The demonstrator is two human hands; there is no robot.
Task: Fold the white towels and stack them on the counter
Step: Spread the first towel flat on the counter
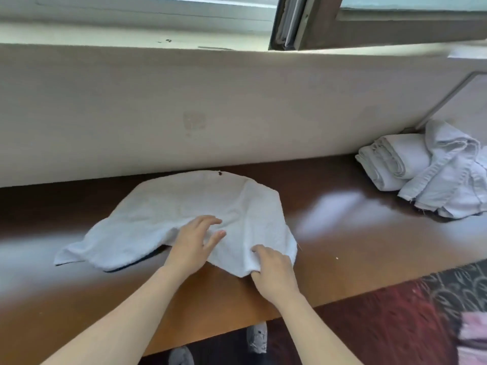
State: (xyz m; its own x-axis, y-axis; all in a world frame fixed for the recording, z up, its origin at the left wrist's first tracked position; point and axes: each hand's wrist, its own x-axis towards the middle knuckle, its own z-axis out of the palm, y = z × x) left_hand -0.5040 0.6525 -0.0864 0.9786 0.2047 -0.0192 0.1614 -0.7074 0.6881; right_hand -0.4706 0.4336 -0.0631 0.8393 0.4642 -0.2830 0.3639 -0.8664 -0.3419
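A white towel lies spread and partly rumpled on the brown wooden counter, its far edge against the wall. My left hand rests on the towel's near middle with fingers spread and straight. My right hand pinches the towel's near right corner between thumb and fingers. At the far right of the counter sits a pile of white towels: folded ones on the left and a crumpled one draped over them.
A pale wall runs along the back of the counter, with a window frame above. Below the counter's front edge are patterned red carpet and grey shoes. Something pink shows at the lower right.
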